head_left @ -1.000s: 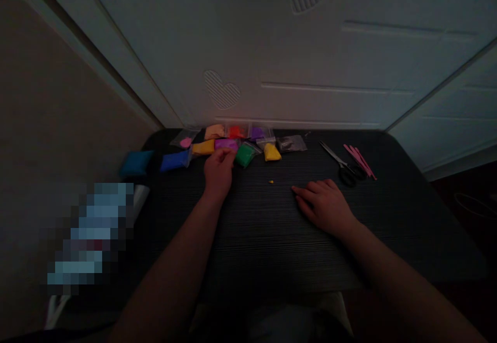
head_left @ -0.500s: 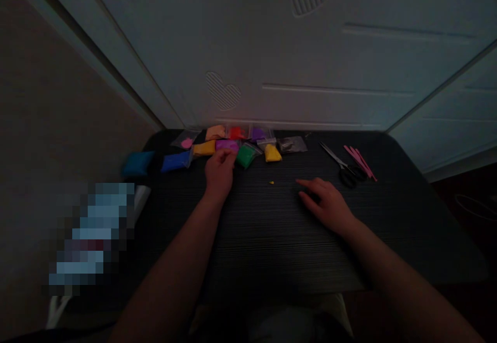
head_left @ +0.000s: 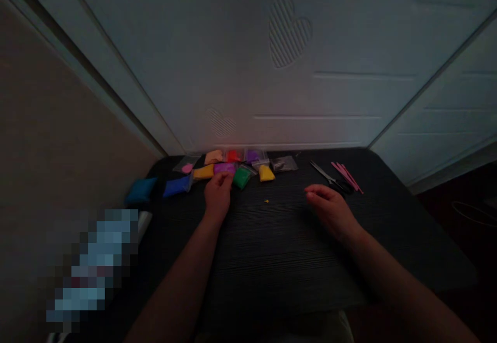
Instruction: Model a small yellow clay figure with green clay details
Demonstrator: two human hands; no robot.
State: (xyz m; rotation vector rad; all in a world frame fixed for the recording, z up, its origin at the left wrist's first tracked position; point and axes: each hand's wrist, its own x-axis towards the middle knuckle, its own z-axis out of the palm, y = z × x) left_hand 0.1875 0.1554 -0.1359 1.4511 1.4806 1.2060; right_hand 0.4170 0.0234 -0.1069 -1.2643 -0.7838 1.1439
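Observation:
My left hand (head_left: 218, 195) is closed, its thumb and fingertips together in front of the magenta clay packet (head_left: 224, 168) and beside the green clay packet (head_left: 242, 176). Whatever those fingertips hold, if anything, is hidden. To the right, my right hand (head_left: 330, 207) hovers over the dark table (head_left: 279, 260) with thumb and index finger pinched. Anything in that pinch is too small to make out. Between the hands lies a tiny yellow bit (head_left: 266, 201), apart from both. Behind it sits a yellow clay packet (head_left: 266, 173).
Scissors (head_left: 330, 178) and thin pink sticks (head_left: 347, 176) lie beyond my right hand. Orange (head_left: 204, 172), blue (head_left: 177, 186), teal (head_left: 141, 190), peach (head_left: 213, 156), red (head_left: 233, 155) and purple (head_left: 254, 155) packets line the back left. A white panel (head_left: 240, 89) rises behind the table.
My view has tilted upward. The right hand's index finger, stretched out before, is now drawn in against the thumb, and that hand has risen. My left hand stays closed near the packets.

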